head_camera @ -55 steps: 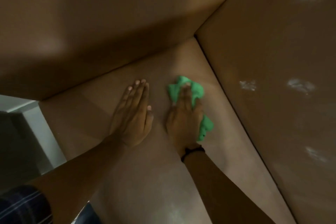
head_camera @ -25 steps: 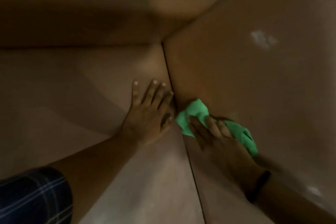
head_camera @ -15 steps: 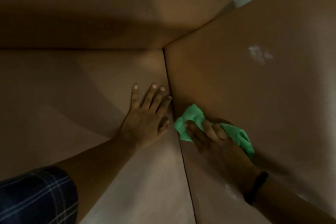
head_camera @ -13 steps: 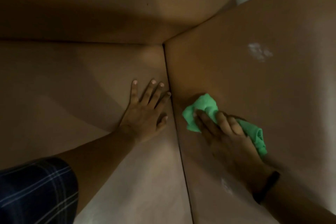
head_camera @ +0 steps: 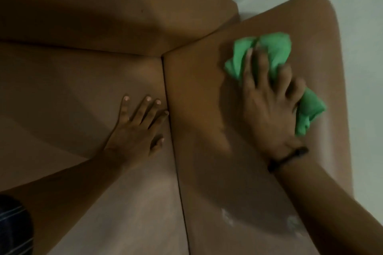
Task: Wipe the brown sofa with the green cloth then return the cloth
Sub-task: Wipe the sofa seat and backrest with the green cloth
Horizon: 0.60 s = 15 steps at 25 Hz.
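The brown sofa (head_camera: 72, 89) fills the head view, with a seat cushion on the left and an upright panel on the right of a dark seam. My right hand (head_camera: 267, 105) presses the crumpled green cloth (head_camera: 269, 51) against the upper part of that right panel, fingers spread over it. Part of the cloth bunches out under my palm at the right. My left hand (head_camera: 136, 132) lies flat and open on the seat cushion, fingertips touching the seam. A dark band circles my right wrist.
A pale wall (head_camera: 352, 27) shows behind the sofa at the top right. White smudges (head_camera: 228, 217) mark the lower part of the right panel near my right forearm. The sofa's other back panel (head_camera: 103, 16) rises at the top left.
My right hand has slid the green cloth up and to the right along the right panel, away from the seam. My left hand has stayed flat on the seat.
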Available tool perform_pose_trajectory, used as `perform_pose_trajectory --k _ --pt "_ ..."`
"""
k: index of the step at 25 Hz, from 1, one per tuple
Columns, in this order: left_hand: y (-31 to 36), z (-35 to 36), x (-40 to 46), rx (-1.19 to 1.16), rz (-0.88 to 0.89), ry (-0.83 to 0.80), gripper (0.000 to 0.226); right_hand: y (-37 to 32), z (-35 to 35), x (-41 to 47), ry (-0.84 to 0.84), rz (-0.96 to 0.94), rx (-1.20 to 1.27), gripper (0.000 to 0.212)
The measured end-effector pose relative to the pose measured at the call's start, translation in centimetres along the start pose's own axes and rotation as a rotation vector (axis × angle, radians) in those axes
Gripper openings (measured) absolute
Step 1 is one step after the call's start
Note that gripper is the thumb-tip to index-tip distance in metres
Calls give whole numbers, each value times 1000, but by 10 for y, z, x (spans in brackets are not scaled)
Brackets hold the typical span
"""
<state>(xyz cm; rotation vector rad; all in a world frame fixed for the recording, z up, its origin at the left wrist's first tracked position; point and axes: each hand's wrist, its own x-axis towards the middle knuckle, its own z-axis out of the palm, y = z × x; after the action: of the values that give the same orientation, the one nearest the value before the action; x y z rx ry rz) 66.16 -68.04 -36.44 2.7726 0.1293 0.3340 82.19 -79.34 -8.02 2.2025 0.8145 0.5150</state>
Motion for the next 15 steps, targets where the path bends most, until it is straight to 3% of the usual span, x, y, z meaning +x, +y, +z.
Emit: perform_pose_trajectory --k 2,5,8,10,11,15 --pt "0 0 1 -10 -2 -1 79 -29 -1 34 -115 -13 35 66" --pt "2 -11 0 -11 5 -30 77 -20 -6 -20 -294 -384 -30 69" --pt "-1 -19 -4 -35 -13 -41 75 33 -16 -20 -173 -249 -84 73" --pt "0 -18 -4 -26 -3 -26 75 28 -18 22 -98 -76 -85 72" --pt "-1 -16 -4 -26 4 -24 76 14 -18 32 -123 -104 -42 69" --pt "0 -18 -3 -54 13 -34 75 -4 -13 -65 -386 -563 -81 74"
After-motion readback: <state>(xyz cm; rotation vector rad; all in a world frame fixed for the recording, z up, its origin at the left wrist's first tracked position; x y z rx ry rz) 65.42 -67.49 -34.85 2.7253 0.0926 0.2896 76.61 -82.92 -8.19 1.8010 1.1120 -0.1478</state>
